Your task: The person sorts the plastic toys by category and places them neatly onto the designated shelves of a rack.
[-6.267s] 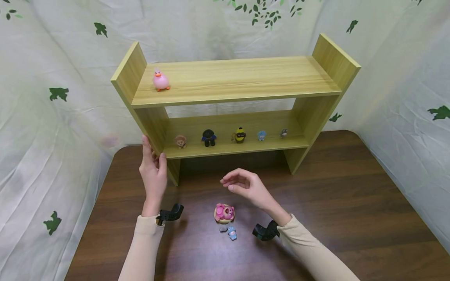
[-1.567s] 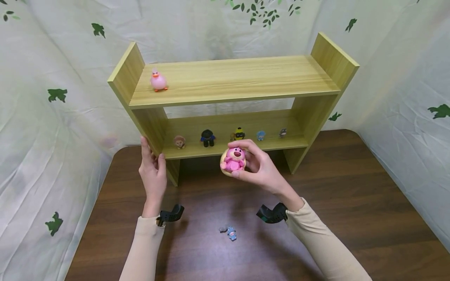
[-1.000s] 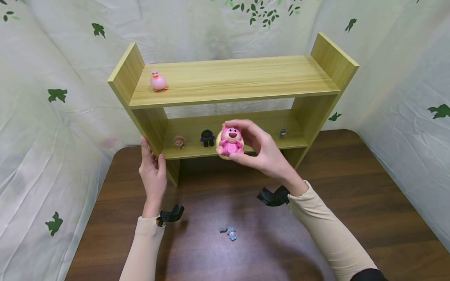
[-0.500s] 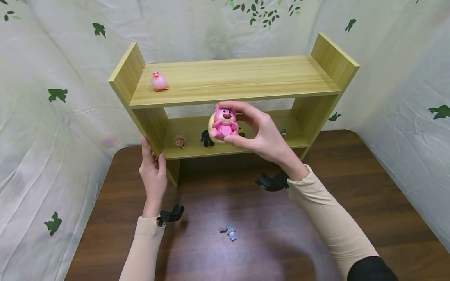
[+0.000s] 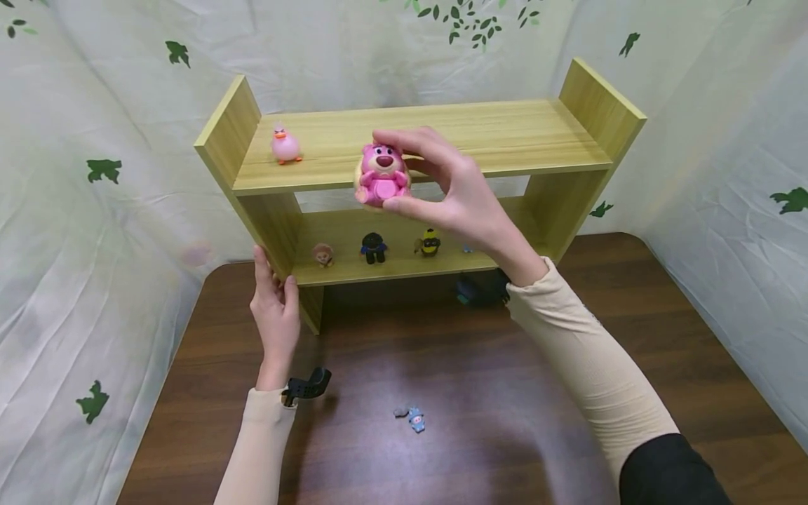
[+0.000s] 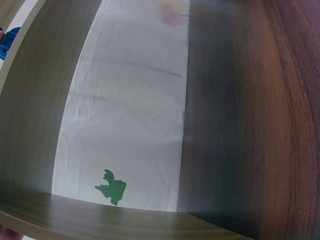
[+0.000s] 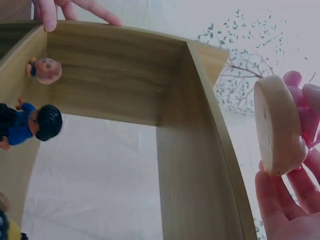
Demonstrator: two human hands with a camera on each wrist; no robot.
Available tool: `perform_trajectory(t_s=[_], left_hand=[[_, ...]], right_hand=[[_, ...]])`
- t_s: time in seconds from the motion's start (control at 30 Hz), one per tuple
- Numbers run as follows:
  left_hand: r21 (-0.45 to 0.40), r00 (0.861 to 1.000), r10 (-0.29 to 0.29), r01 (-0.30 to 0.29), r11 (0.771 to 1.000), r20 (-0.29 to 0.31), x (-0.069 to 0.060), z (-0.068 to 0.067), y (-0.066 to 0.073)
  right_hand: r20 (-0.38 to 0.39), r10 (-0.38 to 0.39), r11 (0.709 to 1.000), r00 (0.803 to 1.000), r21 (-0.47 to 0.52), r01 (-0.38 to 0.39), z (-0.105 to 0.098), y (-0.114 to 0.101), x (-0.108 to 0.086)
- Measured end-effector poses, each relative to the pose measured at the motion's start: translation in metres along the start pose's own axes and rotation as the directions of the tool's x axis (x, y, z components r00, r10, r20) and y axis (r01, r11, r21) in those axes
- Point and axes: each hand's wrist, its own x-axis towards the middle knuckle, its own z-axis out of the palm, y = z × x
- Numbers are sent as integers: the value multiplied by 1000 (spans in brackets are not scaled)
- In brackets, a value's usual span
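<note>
Pinches the pink bear [image 5: 383, 175] upright between thumb and fingers of the right hand [image 5: 461, 186], in front of the upper board [image 5: 505, 133] of the wooden shelf [image 5: 560, 207], right of the pink duck [image 5: 287, 147], and rests the left hand [image 5: 276, 312], with index finger straight, against the left side panel [image 5: 229, 137].

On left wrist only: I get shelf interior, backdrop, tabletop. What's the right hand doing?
Observer: The right hand pinches a pink bear figurine between thumb and fingers.
Operator: Set down?
Observer: No. The right wrist view shows backdrop cloth between it and the top shelf board.
Operator: Anything already up there?
Observer: Yes, a pink duck figurine stands near the left end.
</note>
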Motion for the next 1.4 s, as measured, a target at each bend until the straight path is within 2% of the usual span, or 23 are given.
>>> perform_trajectory(t_s=[0.1, 0.23, 0.43, 0.53, 0.83, 0.9, 1.17, 1.3, 1.4], left_hand=[[6, 1000, 0, 0, 1000, 1, 0, 0, 0], [9, 1000, -2, 2, 1000, 0, -1, 0, 0], [8, 1000, 3, -3, 1000, -2, -1, 0, -1], [5, 1000, 2, -2, 1000, 1, -1, 0, 0], [3, 1000, -10, 10, 1000, 13, 0, 0, -1], [-1, 1000, -10, 10, 1000, 13, -1, 0, -1], [-5, 1000, -5, 5, 1000, 7, -1, 0, -1], [-2, 1000, -2, 2, 1000, 2, -1, 1, -2], [2, 1000, 1, -1, 1000, 1, -1, 1, -2]], right_hand=[[-7, 62, 998, 998, 2, -62, 0, -3, 8], [-22, 104, 994, 994, -23, -105, 3, -13, 19], [-35, 115, 993, 993, -29, -116, 6, -26, 31], [-42, 116, 993, 992, -18, -117, 5, -22, 35], [-63, 139, 990, 988, -14, -140, 2, 9, 47], [-57, 140, 990, 989, -12, -141, 3, 8, 50], [-36, 220, 974, 975, -51, -222, 7, -12, 56], [-13, 230, 971, 973, -65, -231, 8, -9, 60], [7, 251, 966, 968, -64, -250, 9, 0, 65]])
